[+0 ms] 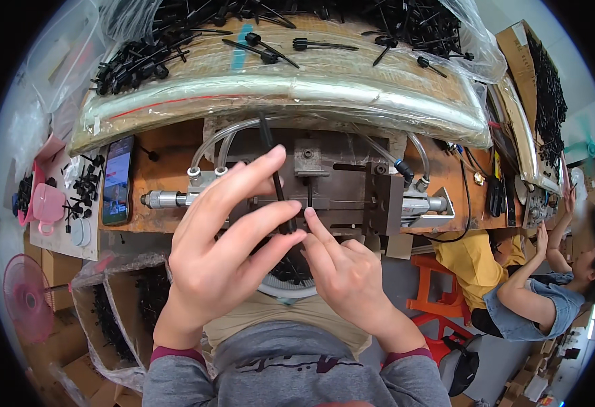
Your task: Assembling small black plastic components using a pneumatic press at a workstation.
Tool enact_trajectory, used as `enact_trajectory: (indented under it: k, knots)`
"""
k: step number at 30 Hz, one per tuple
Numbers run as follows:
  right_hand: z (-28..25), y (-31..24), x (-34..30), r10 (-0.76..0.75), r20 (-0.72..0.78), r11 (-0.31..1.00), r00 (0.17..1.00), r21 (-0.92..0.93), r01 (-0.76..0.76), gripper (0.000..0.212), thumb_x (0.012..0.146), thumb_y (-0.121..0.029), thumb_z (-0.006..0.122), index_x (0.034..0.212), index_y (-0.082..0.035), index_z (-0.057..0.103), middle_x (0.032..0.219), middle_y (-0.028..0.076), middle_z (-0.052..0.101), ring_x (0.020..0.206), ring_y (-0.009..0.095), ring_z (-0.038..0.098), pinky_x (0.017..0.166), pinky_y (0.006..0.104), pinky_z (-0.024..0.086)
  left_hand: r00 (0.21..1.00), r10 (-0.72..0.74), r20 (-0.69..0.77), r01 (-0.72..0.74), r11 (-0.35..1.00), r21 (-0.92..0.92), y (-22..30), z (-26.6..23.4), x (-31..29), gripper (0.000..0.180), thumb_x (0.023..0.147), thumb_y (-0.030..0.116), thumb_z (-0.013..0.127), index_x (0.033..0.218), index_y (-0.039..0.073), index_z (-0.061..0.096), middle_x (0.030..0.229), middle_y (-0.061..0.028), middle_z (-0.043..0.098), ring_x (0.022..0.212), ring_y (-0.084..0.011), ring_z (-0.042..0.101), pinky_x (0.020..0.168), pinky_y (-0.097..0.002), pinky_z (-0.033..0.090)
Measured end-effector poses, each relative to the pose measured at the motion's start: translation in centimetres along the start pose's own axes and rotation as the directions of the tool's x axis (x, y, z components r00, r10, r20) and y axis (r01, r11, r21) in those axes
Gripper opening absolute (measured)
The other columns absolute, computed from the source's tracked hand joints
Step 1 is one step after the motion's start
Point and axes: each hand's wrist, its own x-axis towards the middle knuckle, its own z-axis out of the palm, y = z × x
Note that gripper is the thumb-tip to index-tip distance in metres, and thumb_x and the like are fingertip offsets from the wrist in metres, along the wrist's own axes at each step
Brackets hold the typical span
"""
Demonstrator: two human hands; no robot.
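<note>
One thin black stick (pixel 267 132) is pinched in the left hand (pixel 206 268), above the metal machine (pixel 345 183). The right hand (pixel 351 275) has its forefinger at a dark pin (pixel 309 192) there; whether its curled fingers hold anything, I cannot tell. Work seems partway: the pin looks seated, while many black parts (pixel 141 64) lie loose on the wrapped box (pixel 338 74).

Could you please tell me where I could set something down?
Bare wooden bench shows between the smartphone and clear hose, below a small black part; the metal jig is crowded by the left hand and right hand.
</note>
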Motion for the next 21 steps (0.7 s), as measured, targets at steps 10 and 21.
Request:
enact_trajectory:
  k: [10, 21]
  knots:
    - [-0.3, 0.2, 0.3, 0.035, 0.029, 0.999, 0.999, 0.032, -0.036, 0.021, 0.076, -0.008, 0.066, 0.095, -0.001, 0.062, 0.124, 0.02, 0.064, 0.057, 0.011, 0.059, 0.058, 0.0249, 0.044, 0.998, -0.032, 0.057, 0.039, 0.991, -0.127, 0.0, 1.3, -3.8, 0.035, 0.069, 0.004, 0.08, 0.102, -0.001, 0.071, 0.122, -0.0187, 0.064, 0.092, -0.0248, 0.068, 0.079, -0.0337, 0.056]
    - [-2.8, 2.0, -1.7, 0.241, -0.209, 0.849, 0.948, 0.519, -0.101, 0.024, 0.068, 0.004, 0.079, 0.088, 0.002, 0.067, 0.115, 0.018, 0.068, 0.079, 0.025, 0.069, 0.069, 0.0305, 0.054, 0.972, 0.008, 0.234, -0.053, 0.981, 0.188, 0.0, 5.4, -5.2, 0.03, 0.07, 0.009, 0.078, 0.097, 0.0, 0.069, 0.126, -0.0148, 0.064, 0.076, -0.0212, 0.066, 0.072, -0.0304, 0.054]
